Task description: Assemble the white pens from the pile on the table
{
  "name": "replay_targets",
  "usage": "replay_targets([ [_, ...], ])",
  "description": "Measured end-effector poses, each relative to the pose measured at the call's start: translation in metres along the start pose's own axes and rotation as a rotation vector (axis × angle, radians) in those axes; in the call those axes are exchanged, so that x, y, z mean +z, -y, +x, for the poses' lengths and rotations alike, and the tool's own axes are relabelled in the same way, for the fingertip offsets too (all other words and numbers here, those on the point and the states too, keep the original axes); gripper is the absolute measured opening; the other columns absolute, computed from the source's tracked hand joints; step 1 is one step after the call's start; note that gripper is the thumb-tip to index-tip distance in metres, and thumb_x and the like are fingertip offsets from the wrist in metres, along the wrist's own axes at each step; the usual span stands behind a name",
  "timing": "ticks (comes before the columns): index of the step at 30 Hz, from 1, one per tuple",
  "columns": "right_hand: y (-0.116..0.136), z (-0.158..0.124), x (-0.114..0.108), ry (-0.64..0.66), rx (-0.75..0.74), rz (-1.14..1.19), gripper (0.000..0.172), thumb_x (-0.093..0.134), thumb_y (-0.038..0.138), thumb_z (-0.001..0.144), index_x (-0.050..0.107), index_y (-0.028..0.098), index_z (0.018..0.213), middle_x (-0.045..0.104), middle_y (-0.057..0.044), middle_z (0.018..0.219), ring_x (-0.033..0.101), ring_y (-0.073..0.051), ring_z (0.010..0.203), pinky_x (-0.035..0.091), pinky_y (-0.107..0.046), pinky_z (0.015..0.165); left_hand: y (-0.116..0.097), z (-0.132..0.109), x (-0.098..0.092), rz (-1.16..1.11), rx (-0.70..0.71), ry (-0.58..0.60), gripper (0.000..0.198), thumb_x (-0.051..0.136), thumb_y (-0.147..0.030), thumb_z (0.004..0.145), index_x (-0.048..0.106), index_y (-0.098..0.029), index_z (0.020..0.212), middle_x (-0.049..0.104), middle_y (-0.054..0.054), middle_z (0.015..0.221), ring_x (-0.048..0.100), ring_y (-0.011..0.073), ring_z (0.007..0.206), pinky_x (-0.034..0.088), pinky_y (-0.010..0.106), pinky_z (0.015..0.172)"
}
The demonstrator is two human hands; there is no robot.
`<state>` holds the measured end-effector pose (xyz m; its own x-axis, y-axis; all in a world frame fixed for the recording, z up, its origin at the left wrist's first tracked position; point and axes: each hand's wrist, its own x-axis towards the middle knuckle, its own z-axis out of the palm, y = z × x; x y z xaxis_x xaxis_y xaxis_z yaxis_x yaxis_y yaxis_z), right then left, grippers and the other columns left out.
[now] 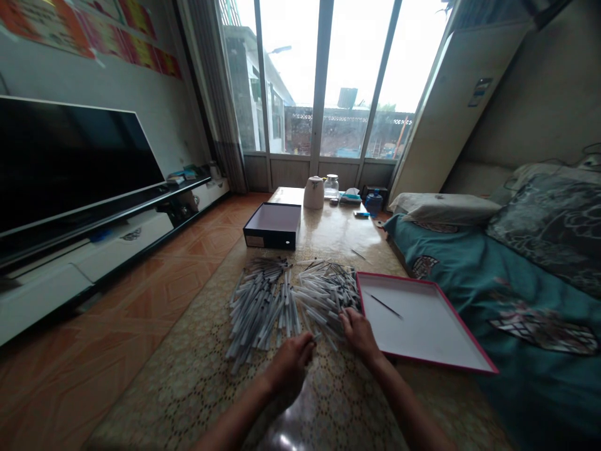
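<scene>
My left hand [293,358] is closed over the table's near middle, with the pale end of a thin pen barrel [317,337] poking out past the fingers. At the right pile's near edge, my right hand [359,332] has its fingers bent together against the tubes; what they pinch is hidden. That pile of whitish translucent pen barrels [319,291] lies loosely crossed. Beside it on the left is a larger heap of clear-grey pens with dark tips [256,307]. A shallow red-edged box lid [436,326], white inside, sits right of my right hand. One thin dark pen refill [385,305] lies in it.
A dark open box [270,239] stands behind the left heap. Farther back are a pale kettle [313,193], a glass jar [331,186], a tissue pack [350,196] and a phone [362,214]. A teal-covered sofa [451,263] runs along the right.
</scene>
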<state>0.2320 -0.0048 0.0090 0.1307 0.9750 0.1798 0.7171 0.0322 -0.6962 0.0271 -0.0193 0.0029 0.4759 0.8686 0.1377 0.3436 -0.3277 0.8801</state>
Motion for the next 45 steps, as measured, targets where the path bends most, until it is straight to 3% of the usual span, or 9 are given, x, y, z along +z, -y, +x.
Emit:
replay_targets([
  [5,0.011,0.028,-0.010,-0.083,0.112,0.145,0.040,0.043,0.032,0.081,0.050,0.013,0.115,0.068,-0.007,0.079,0.065,-0.018,0.070,0.045,-0.026,0.067,-0.017,0.006,-0.001,-0.297,-0.108,-0.286,0.026,0.059,-0.038,0.074,0.071,-0.017,0.080,0.061,0.006,0.076,0.054,0.0156,0.070,0.040,0.024,0.062],
  [8,0.015,0.012,-0.008,-0.076,0.099,0.289,0.032,0.043,0.039,0.082,0.057,0.016,0.099,0.067,-0.006,0.076,0.064,-0.016,0.060,0.047,-0.025,0.059,-0.011,0.007,-0.004,-0.593,-0.275,-0.404,0.029,0.065,-0.040,0.068,0.070,-0.015,0.083,0.057,0.001,0.064,0.049,0.0096,0.055,0.038,0.020,0.051],
  [11,0.017,-0.019,0.010,0.152,0.124,0.452,0.038,0.041,0.051,0.082,0.057,0.017,0.073,0.063,-0.002,0.059,0.058,-0.013,0.043,0.041,-0.022,0.041,-0.001,0.003,-0.003,-0.943,-0.403,-0.563,0.029,0.071,-0.035,0.063,0.068,-0.015,0.083,0.052,-0.003,0.056,0.045,0.0056,0.047,0.037,0.016,0.046],
  [15,0.017,-0.054,0.038,0.340,0.233,0.654,0.050,0.038,0.063,0.078,0.054,0.016,0.069,0.057,0.002,0.050,0.047,-0.008,0.031,0.032,-0.018,0.031,0.006,-0.008,0.006,-1.174,-0.469,-0.704,0.018,0.072,-0.022,0.064,0.065,-0.014,0.079,0.059,-0.001,0.063,0.055,0.0073,0.055,0.047,0.018,0.056],
  [23,0.017,-0.064,0.049,0.303,0.340,0.814,0.048,0.041,0.066,0.076,0.047,0.019,0.066,0.039,0.010,0.042,0.034,-0.005,0.028,0.026,-0.017,0.028,0.003,-0.018,0.015,-1.206,-0.504,-0.713,0.010,0.064,-0.014,0.073,0.062,-0.012,0.083,0.062,0.002,0.064,0.060,0.0090,0.057,0.052,0.019,0.059],
  [30,0.019,-0.060,0.041,0.222,0.221,0.713,0.045,0.041,0.059,0.079,0.045,0.019,0.059,0.037,0.007,0.048,0.034,-0.007,0.042,0.028,-0.019,0.040,0.000,-0.021,0.021,-1.201,-0.504,-0.697,0.016,0.070,-0.019,0.068,0.063,-0.013,0.081,0.065,0.002,0.065,0.063,0.0099,0.059,0.053,0.020,0.062],
  [37,0.024,-0.065,0.035,0.184,0.190,0.632,0.038,0.049,0.051,0.076,0.051,0.017,0.059,0.048,0.004,0.052,0.041,-0.008,0.045,0.033,-0.019,0.042,0.003,-0.021,0.024,-1.107,-0.502,-0.724,0.025,0.074,-0.027,0.062,0.064,-0.011,0.077,0.065,0.002,0.060,0.062,0.0109,0.055,0.052,0.021,0.057],
  [45,0.025,-0.068,0.034,0.193,0.258,0.795,0.041,0.064,0.053,0.064,0.056,0.017,0.084,0.060,0.002,0.068,0.047,-0.007,0.037,0.035,-0.019,0.034,0.003,-0.021,0.024,-1.128,-0.508,-0.733,0.023,0.074,-0.024,0.062,0.063,-0.011,0.077,0.065,0.002,0.060,0.062,0.0101,0.055,0.052,0.021,0.058],
])
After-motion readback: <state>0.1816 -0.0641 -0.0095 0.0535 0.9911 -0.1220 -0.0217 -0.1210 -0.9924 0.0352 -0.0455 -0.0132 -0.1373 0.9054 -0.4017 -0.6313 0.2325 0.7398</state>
